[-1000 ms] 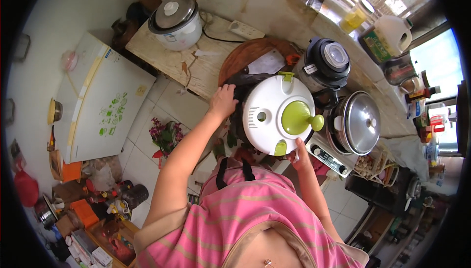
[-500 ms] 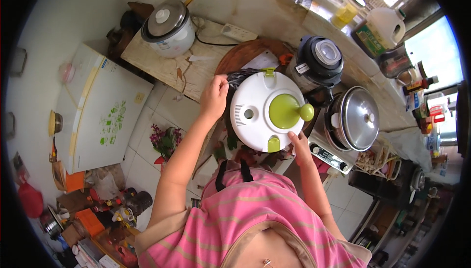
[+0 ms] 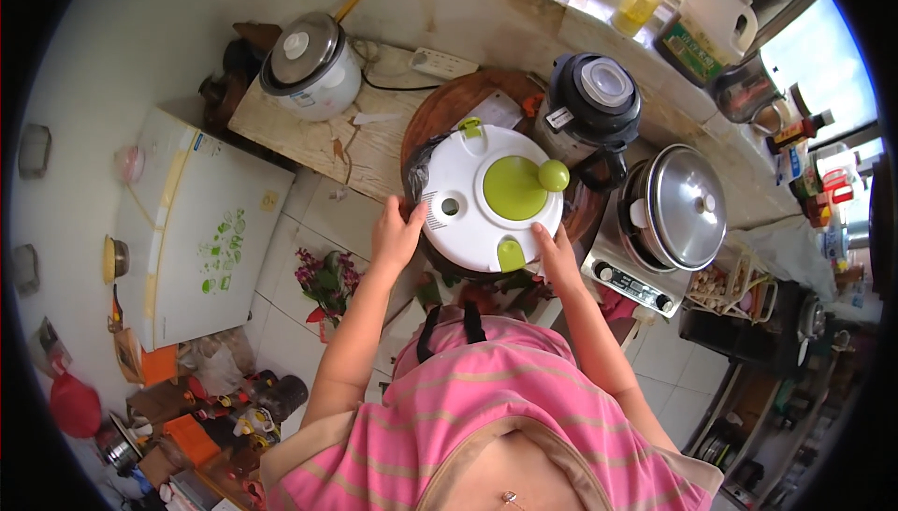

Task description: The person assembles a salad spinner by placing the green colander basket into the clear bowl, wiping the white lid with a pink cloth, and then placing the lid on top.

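Note:
A salad spinner with a white lid (image 3: 456,159) is in front of me, its green crank handle (image 3: 553,176) up on the right and green clips on the rim. My left hand (image 3: 398,235) grips the spinner's left side, thumb against the lid's edge. At its lower right side, my right hand (image 3: 557,256) holds on with the thumb over the rim. The fingers of both hands are partly hidden below the edge. A dark plastic bag (image 3: 417,172) lies against the spinner's left rim. Beneath is a round wooden board (image 3: 421,127), mostly covered.
Right of the spinner stand a dark-topped blender-like appliance (image 3: 585,109) and a lidded steel pot (image 3: 690,216) on a cooker. A rice cooker (image 3: 313,76) and a power strip (image 3: 443,64) sit on the wooden bench. Left is a white fridge (image 3: 210,235); flowers (image 3: 327,277) stand below the bench.
My left hand has let go of the dark plastic bag and come down onto the spinner's left side. The spinner has turned slightly and sits a little further left in view.

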The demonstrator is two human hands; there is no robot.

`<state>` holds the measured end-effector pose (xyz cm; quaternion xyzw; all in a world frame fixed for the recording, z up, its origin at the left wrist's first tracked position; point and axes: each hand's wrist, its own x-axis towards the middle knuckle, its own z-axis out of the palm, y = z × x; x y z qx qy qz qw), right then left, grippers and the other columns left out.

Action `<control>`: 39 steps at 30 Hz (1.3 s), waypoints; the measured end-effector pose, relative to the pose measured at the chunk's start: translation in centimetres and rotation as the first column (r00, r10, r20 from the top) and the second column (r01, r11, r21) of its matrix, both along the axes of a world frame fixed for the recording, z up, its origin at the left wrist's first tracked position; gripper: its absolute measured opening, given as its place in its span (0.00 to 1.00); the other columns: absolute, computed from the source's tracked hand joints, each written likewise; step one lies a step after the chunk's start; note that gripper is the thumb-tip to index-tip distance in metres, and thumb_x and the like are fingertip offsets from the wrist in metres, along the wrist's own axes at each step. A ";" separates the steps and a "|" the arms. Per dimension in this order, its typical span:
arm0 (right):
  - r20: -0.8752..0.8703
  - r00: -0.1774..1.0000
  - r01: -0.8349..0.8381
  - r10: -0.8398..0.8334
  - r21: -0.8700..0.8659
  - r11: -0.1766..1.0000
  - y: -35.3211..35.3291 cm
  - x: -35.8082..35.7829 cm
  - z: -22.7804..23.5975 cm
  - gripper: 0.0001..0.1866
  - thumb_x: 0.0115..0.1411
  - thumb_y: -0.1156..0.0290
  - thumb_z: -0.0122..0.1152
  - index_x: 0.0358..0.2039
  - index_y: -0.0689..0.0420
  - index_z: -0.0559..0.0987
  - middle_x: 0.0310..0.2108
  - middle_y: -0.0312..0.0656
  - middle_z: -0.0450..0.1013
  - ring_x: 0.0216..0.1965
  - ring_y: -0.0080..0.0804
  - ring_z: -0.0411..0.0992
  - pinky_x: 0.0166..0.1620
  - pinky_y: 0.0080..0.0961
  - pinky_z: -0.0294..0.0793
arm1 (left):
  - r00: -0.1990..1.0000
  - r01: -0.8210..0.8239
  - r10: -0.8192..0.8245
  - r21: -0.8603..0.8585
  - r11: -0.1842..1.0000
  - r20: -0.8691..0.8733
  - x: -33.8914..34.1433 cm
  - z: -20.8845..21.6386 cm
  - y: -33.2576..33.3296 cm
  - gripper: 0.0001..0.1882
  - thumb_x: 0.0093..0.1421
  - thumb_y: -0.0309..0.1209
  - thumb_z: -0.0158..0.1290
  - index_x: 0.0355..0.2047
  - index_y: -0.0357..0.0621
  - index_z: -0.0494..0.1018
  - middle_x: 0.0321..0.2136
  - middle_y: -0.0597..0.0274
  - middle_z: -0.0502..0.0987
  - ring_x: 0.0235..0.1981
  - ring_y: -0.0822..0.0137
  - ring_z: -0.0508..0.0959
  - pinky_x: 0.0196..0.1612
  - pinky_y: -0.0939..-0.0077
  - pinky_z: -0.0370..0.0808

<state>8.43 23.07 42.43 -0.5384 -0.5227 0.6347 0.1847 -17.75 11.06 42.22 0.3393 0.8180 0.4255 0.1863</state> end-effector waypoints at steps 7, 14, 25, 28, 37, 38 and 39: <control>0.081 0.997 0.015 -0.005 -0.121 0.993 -0.4 -0.8 2.0 0.40 0.61 0.41 0.53 0.63 0.58 0.59 0.46 0.51 0.72 0.38 0.36 0.75 0.26 0.31 0.77 | 0.947 -0.100 0.052 0.138 0.985 0.318 3.2 1.1 -2.6 0.13 0.65 0.35 0.53 0.33 0.35 0.69 0.21 0.65 0.71 0.19 0.77 0.70 0.20 0.80 0.71; 0.108 0.976 0.134 -0.189 0.388 0.912 -1.2 1.0 0.6 0.26 0.64 0.57 0.47 0.54 0.65 0.64 0.49 0.52 0.63 0.51 0.46 0.64 0.58 0.36 0.60 | 0.867 0.049 0.034 0.153 0.987 -0.498 3.5 3.5 0.3 0.38 0.55 0.35 0.61 0.62 0.41 0.56 0.58 0.44 0.60 0.58 0.45 0.63 0.59 0.54 0.64; 0.205 0.881 -0.338 0.426 0.904 0.264 1.2 -13.0 5.5 0.13 0.49 0.84 0.60 0.36 0.57 0.79 0.36 0.43 0.70 0.41 0.45 0.70 0.43 0.33 0.73 | 0.992 -0.071 0.081 0.108 0.992 -0.093 4.8 -1.3 1.9 0.39 0.57 0.37 0.57 0.65 0.45 0.53 0.54 0.37 0.66 0.52 0.40 0.70 0.52 0.52 0.71; 0.383 0.819 -0.448 0.428 0.892 0.060 3.1 -15.1 3.2 0.11 0.45 0.79 0.64 0.32 0.58 0.82 0.33 0.42 0.73 0.37 0.44 0.72 0.42 0.36 0.73 | 0.984 -0.122 0.131 0.075 0.990 -0.121 5.3 -0.7 2.4 0.36 0.56 0.31 0.53 0.65 0.45 0.54 0.53 0.39 0.66 0.50 0.40 0.71 0.46 0.53 0.74; 0.365 0.834 -0.445 0.415 0.888 0.113 2.2 -16.5 2.9 0.04 0.46 0.78 0.63 0.25 0.57 0.82 0.28 0.42 0.72 0.36 0.43 0.72 0.40 0.37 0.73 | 0.959 -0.144 0.165 0.105 0.984 -0.232 5.4 -1.2 2.8 0.38 0.55 0.29 0.51 0.66 0.45 0.52 0.51 0.39 0.66 0.44 0.39 0.74 0.43 0.52 0.75; 0.368 0.829 -0.462 0.421 0.875 0.144 3.5 -16.4 2.7 0.04 0.46 0.78 0.63 0.25 0.57 0.82 0.28 0.43 0.72 0.36 0.44 0.72 0.40 0.38 0.73 | 0.955 -0.139 0.159 0.099 0.985 -0.249 5.8 -1.0 2.9 0.38 0.55 0.29 0.51 0.66 0.44 0.52 0.51 0.38 0.66 0.44 0.39 0.74 0.43 0.52 0.75; 0.348 0.874 -0.427 0.340 0.883 0.193 4.8 -16.9 2.6 0.04 0.46 0.78 0.63 0.24 0.56 0.82 0.29 0.44 0.73 0.36 0.44 0.72 0.39 0.39 0.73 | 0.952 -0.119 0.137 0.082 0.990 -0.275 5.5 -0.5 3.3 0.37 0.55 0.29 0.50 0.66 0.42 0.51 0.51 0.37 0.65 0.42 0.38 0.74 0.41 0.52 0.75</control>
